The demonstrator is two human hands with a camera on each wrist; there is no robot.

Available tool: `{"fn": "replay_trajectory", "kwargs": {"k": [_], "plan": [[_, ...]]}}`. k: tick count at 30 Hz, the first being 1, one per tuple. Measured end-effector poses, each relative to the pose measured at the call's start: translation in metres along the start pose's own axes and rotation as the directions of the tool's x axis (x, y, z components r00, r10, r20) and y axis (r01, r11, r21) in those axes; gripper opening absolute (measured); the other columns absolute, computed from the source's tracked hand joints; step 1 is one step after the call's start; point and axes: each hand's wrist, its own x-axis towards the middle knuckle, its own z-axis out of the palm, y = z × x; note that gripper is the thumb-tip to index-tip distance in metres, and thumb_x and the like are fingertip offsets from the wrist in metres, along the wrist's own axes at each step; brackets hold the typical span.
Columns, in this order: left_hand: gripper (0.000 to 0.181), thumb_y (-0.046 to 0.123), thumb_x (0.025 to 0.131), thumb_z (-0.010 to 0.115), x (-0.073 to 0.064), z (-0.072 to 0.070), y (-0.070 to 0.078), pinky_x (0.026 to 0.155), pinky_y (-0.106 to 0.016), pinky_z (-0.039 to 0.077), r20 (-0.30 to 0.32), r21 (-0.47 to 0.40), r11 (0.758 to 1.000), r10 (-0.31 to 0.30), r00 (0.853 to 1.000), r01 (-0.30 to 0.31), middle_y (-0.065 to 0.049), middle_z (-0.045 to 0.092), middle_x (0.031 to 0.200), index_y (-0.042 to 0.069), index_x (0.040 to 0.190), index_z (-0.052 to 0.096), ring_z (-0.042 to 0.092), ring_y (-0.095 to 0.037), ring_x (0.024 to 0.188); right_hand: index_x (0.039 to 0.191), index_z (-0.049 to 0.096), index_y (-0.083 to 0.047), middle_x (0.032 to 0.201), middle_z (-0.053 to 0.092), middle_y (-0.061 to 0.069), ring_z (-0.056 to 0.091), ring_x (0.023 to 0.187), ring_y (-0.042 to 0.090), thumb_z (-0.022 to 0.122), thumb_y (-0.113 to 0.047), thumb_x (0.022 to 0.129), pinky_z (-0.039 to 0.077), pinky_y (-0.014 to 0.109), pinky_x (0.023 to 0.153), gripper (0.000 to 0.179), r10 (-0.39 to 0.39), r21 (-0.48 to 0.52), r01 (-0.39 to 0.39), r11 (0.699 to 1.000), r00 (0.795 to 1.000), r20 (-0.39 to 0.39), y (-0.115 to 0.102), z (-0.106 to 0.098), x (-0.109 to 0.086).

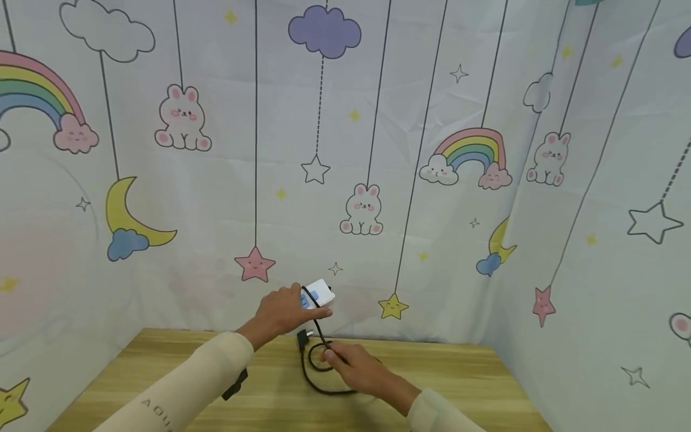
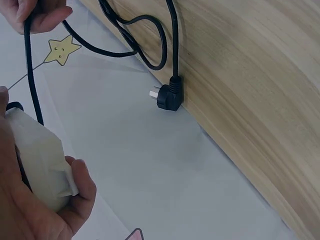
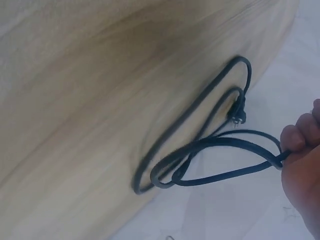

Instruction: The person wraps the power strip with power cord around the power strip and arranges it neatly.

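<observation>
My left hand (image 1: 281, 309) holds a white power strip (image 1: 323, 292) with blue parts on its face, raised above the table's back edge. In the left wrist view its fingers wrap round the strip's pale body (image 2: 40, 155). A black power cord (image 1: 318, 328) passes across the strip and runs down to my right hand (image 1: 361, 369), which pinches it between thumb and fingers. Loose loops of the cord (image 3: 220, 142) hang from the right hand near the tabletop. The cord's black plug (image 2: 170, 97) has metal prongs and is at the table's back edge, apart from both hands.
The wood-grain table (image 1: 442, 384) spans the lower view. White fabric walls (image 1: 410, 240) printed with rabbits, stars and rainbows stand behind it and at both sides. A dark piece (image 1: 234, 384) shows beside the left sleeve.
</observation>
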Motion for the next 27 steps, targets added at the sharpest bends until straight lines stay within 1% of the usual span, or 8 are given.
{"fn": "replay_trajectory", "kwargs": {"k": [4, 6, 9, 12, 14, 17, 21, 27], "plan": [[0.103, 0.084, 0.085, 0.080, -0.002, 0.003, -0.007, 0.061, -0.036, 0.052, 0.047, 0.023, 1.000, 0.015, 0.999, -0.016, -0.009, 0.067, 0.089, -0.007, 0.130, 0.064, 0.063, -0.021, 0.072, 0.101, 0.065, -0.013, 0.080, 0.053, -0.007, 0.041, 0.070, -0.003, 0.045, -0.032, 0.124, 0.041, 0.019, 0.070, 0.036, -0.144, -0.156, 0.146, 0.977, 0.989, 0.023, -0.004, -0.005, 0.001], [0.102, 0.083, 0.085, 0.080, -0.003, 0.004, -0.010, 0.063, -0.037, 0.052, 0.078, 0.029, 0.999, 0.029, 0.997, -0.032, -0.009, 0.067, 0.091, -0.006, 0.130, 0.064, 0.063, -0.021, 0.074, 0.102, 0.067, -0.013, 0.080, 0.056, -0.008, 0.041, 0.070, -0.005, 0.047, -0.026, 0.123, 0.040, 0.016, 0.069, 0.032, -0.232, -0.246, 0.230, 0.942, 0.973, 0.024, -0.007, -0.010, 0.000], [0.099, 0.081, 0.085, 0.082, -0.005, 0.005, -0.014, 0.065, -0.037, 0.053, 0.129, 0.030, 0.998, 0.053, 0.990, -0.057, -0.008, 0.069, 0.092, -0.005, 0.133, 0.066, 0.064, -0.020, 0.076, 0.109, 0.073, -0.012, 0.088, 0.072, -0.005, 0.052, 0.073, -0.004, 0.055, -0.019, 0.120, 0.046, 0.014, 0.071, 0.022, -0.352, -0.362, 0.336, 0.870, 0.936, 0.023, -0.011, -0.019, -0.001], [0.100, 0.080, 0.085, 0.082, -0.007, 0.006, -0.017, 0.067, -0.037, 0.053, 0.179, 0.025, 0.997, 0.069, 0.981, -0.075, -0.007, 0.068, 0.092, -0.003, 0.137, 0.066, 0.064, -0.020, 0.078, 0.114, 0.076, -0.012, 0.096, 0.079, -0.001, 0.062, 0.078, 0.001, 0.062, -0.016, 0.116, 0.052, 0.015, 0.074, 0.015, -0.435, -0.449, 0.395, 0.802, 0.900, 0.015, -0.013, -0.026, -0.002], [0.099, 0.080, 0.085, 0.083, -0.008, 0.007, -0.019, 0.068, -0.036, 0.053, 0.203, 0.024, 0.995, 0.086, 0.975, -0.093, -0.006, 0.068, 0.093, -0.002, 0.138, 0.066, 0.063, -0.020, 0.079, 0.112, 0.076, -0.012, 0.094, 0.077, -0.001, 0.064, 0.080, 0.004, 0.065, -0.015, 0.114, 0.053, 0.017, 0.075, 0.011, -0.463, -0.477, 0.412, 0.776, 0.886, 0.013, -0.014, -0.030, -0.001], [0.100, 0.079, 0.084, 0.085, -0.009, 0.008, -0.021, 0.068, -0.036, 0.052, 0.233, 0.027, 0.993, 0.102, 0.967, -0.111, -0.005, 0.069, 0.094, -0.001, 0.141, 0.067, 0.062, -0.019, 0.080, 0.113, 0.077, -0.011, 0.095, 0.077, -0.001, 0.066, 0.083, 0.006, 0.067, -0.013, 0.113, 0.055, 0.020, 0.078, 0.010, -0.472, -0.482, 0.419, 0.770, 0.882, 0.012, -0.014, -0.035, 0.001], [0.098, 0.075, 0.081, 0.090, -0.010, 0.009, -0.021, 0.066, -0.036, 0.051, 0.269, 0.032, 0.990, 0.126, 0.955, -0.139, -0.003, 0.069, 0.092, 0.000, 0.139, 0.067, 0.062, -0.018, 0.077, 0.117, 0.076, -0.011, 0.100, 0.078, 0.003, 0.068, 0.088, 0.008, 0.067, -0.010, 0.112, 0.056, 0.021, 0.081, 0.010, -0.462, -0.447, 0.421, 0.789, 0.887, 0.020, -0.013, -0.039, 0.004], [0.100, 0.073, 0.072, 0.098, -0.012, 0.010, -0.019, 0.066, -0.035, 0.048, 0.306, 0.021, 0.985, 0.157, 0.939, -0.172, -0.002, 0.067, 0.090, 0.002, 0.136, 0.067, 0.061, -0.018, 0.077, 0.120, 0.077, -0.011, 0.104, 0.078, 0.002, 0.067, 0.089, 0.009, 0.067, -0.011, 0.113, 0.056, 0.021, 0.082, 0.013, -0.459, -0.438, 0.419, 0.795, 0.888, 0.015, -0.014, -0.042, 0.005]]}}
